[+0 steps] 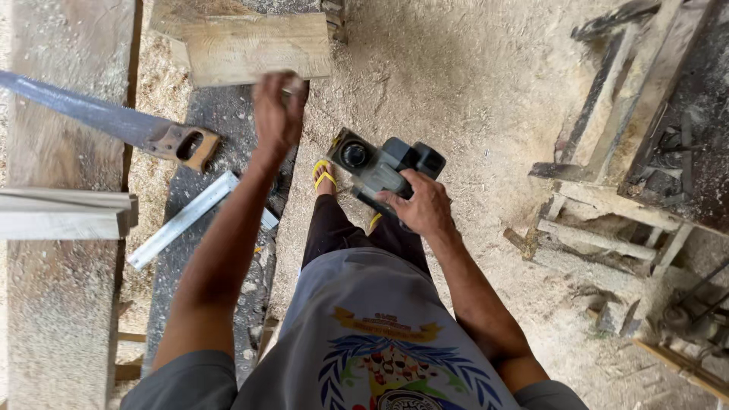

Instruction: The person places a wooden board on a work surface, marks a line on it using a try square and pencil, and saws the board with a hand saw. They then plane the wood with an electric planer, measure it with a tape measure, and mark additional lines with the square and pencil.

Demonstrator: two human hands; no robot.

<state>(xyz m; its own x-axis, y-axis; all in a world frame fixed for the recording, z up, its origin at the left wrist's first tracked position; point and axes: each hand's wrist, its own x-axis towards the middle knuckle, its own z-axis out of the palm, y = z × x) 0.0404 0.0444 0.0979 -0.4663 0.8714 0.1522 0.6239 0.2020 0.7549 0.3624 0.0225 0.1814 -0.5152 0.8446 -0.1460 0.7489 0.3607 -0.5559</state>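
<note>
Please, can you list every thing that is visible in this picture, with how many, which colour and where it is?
wood board: one, pale, top centre, under the left hand
handsaw: one, grey blade with brown handle, on the bench at left
square ruler: one, silver, on the dark bench strip
long planks: several, pale and dusty, far left
electric planer: one, grey and black, centre, held above the floor
sawdust floor: pale, centre and top
wooden frame: one, weathered, right
sandals: two, yellow, on the feet
left hand: blurred, at the board's edge
right hand: gripping the planer
</note>
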